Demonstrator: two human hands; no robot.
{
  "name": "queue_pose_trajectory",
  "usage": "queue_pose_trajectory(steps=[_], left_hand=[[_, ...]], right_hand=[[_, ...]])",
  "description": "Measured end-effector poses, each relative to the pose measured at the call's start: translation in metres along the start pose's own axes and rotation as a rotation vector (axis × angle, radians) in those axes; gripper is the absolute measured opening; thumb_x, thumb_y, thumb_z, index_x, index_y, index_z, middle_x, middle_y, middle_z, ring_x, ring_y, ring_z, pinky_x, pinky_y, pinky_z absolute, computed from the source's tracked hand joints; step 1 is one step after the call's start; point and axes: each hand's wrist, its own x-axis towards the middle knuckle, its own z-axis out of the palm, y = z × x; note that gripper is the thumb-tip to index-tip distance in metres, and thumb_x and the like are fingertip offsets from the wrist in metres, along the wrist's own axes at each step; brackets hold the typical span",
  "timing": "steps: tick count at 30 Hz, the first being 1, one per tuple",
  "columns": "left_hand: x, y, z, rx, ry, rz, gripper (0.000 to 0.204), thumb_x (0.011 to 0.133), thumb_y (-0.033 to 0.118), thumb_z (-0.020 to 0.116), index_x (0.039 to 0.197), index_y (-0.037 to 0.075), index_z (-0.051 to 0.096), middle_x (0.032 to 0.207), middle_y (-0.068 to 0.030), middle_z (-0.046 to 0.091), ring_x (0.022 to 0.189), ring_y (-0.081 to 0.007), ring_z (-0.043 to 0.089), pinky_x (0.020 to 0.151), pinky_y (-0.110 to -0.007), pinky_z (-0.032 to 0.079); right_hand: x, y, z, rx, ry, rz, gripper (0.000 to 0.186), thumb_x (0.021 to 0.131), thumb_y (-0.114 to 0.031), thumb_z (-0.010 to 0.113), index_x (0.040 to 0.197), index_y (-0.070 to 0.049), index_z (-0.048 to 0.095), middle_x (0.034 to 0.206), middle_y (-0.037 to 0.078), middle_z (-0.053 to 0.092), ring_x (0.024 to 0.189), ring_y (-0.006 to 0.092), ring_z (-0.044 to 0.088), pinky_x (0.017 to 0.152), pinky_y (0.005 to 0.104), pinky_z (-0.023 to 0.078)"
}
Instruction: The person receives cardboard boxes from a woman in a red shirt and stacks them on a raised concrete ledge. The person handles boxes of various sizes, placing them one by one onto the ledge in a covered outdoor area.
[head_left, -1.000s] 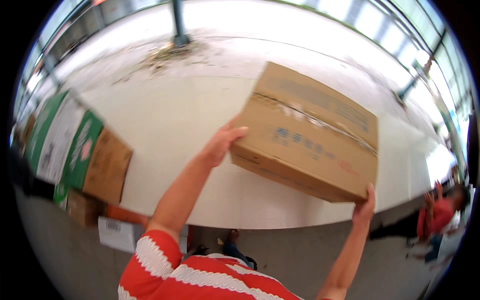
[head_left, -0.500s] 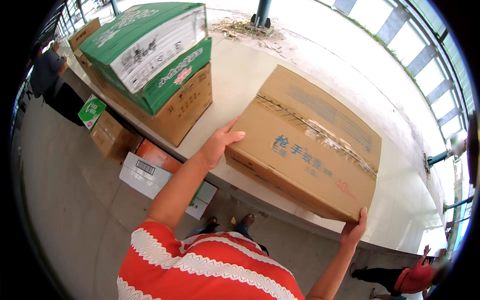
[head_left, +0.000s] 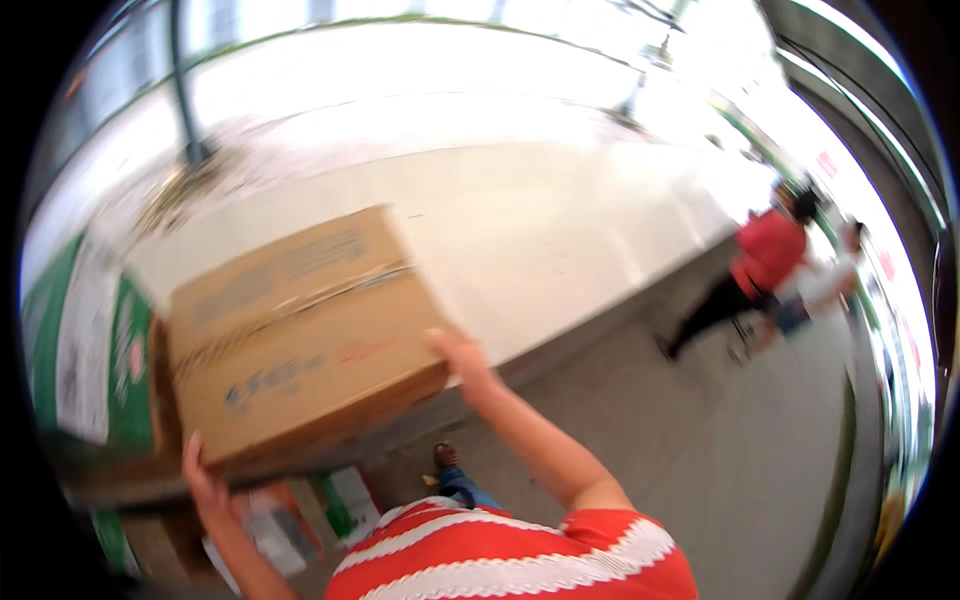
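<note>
My L hand (head_left: 207,487) & R hand (head_left: 463,360) grip box (head_left: 300,345) at its near corners; prob. mid-carry. Next move calls for steady 2-hand hold, I'd say.

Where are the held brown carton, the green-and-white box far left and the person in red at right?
Brown carton (head_left: 310,345): head view, taped face.
Green-and-white box (head_left: 86,345): head view, white panel.
Person in red (head_left: 770,250): head view, torso.

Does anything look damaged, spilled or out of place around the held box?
Mostly no. The brown box between the left hand and right hand shows no plain tear or spill, though blur could hide small damage. Only the brownish litter scattered beside the post looks untidy.
</note>
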Motion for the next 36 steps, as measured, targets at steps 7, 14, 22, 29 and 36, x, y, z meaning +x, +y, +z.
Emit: queue_pose_trajectory(steps=[7,14,22,29,36], left_hand=[[0.009,-0.005,-0.051,0.08,0.086,0.035,0.057,0.09,0.042,0.053,0.131,0.004,0.049,0.128,-0.011,0.054,0.117,-0.0262,0.05,0.099,-0.042,0.037],[-0.008,0.002,0.019,0.12,0.304,0.084,0.061,0.085,0.04,0.058,0.13,0.0,0.05,0.132,-0.0202,0.05,0.116,-0.0369,0.049,0.096,-0.051,0.04],[-0.001,-0.009,0.023,0.324,0.725,0.229,0.062,0.086,0.04,0.059,0.124,-0.008,0.055,0.134,-0.0246,0.048,0.118,-0.0376,0.049,0.098,-0.05,0.041],[-0.001,-0.017,0.019,0.374,0.857,0.268,0.063,0.088,0.04,0.057,0.127,-0.008,0.053,0.138,-0.0258,0.044,0.123,-0.0384,0.047,0.101,-0.049,0.038],[-0.029,-0.005,0.047,0.5,0.858,0.202,0.062,0.089,0.04,0.056,0.129,-0.008,0.051,0.14,-0.0257,0.042,0.125,-0.0385,0.045,0.103,-0.048,0.036]], right_hand=[[-0.01,0.016,0.014,0.234,-0.111,-0.071,0.053,0.091,-0.027,0.059,0.137,-0.002,0.047,0.127,0.007,0.058,0.114,0.0138,0.051,0.1,0.0279,0.037],[-0.008,0.011,0.014,0.171,-0.083,-0.044,0.058,0.091,-0.031,0.059,0.14,-0.004,0.044,0.125,0.006,0.058,0.114,0.0135,0.051,0.1,0.0275,0.037],[-0.006,0.022,0.015,0.104,-0.05,-0.074,0.06,0.088,-0.035,0.061,0.137,-0.004,0.047,0.126,0.011,0.058,0.117,0.0183,0.052,0.1,0.0298,0.037],[-0.003,0.027,0.014,0.07,-0.076,-0.059,0.06,0.089,-0.034,0.061,0.139,-0.006,0.044,0.129,0.008,0.057,0.119,0.0163,0.05,0.102,0.0297,0.036],[0.0,0.022,0.008,0.045,-0.099,-0.03,0.063,0.088,-0.038,0.062,0.139,-0.006,0.044,0.132,0.009,0.055,0.122,0.0181,0.048,0.103,0.0314,0.035]])
